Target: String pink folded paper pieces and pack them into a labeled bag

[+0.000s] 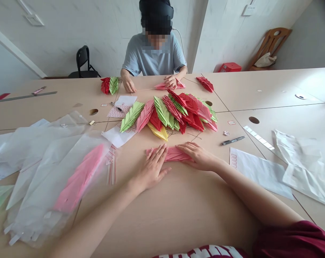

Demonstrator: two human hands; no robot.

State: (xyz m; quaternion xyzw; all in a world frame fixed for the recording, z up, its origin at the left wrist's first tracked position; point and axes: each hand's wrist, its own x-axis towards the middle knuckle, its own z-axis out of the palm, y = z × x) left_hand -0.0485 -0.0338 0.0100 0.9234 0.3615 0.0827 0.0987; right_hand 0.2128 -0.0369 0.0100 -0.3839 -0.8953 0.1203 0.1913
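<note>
A pink folded paper piece (174,154) lies flat on the table in front of me. My left hand (152,168) rests on its left end, palm down with fingers stretched out. On its right end lies my right hand (198,155), also palm down, fingers extended. Just beyond is a pile of pleated paper pieces: green (162,111), red (190,104), pink (145,114) and a yellow one (158,131).
Plastic bags (52,172), one holding pink paper, cover the left side. A white sheet (259,173), a pen (233,140) and a white bag (304,165) lie right. Across the table, a person (157,57) handles pink paper.
</note>
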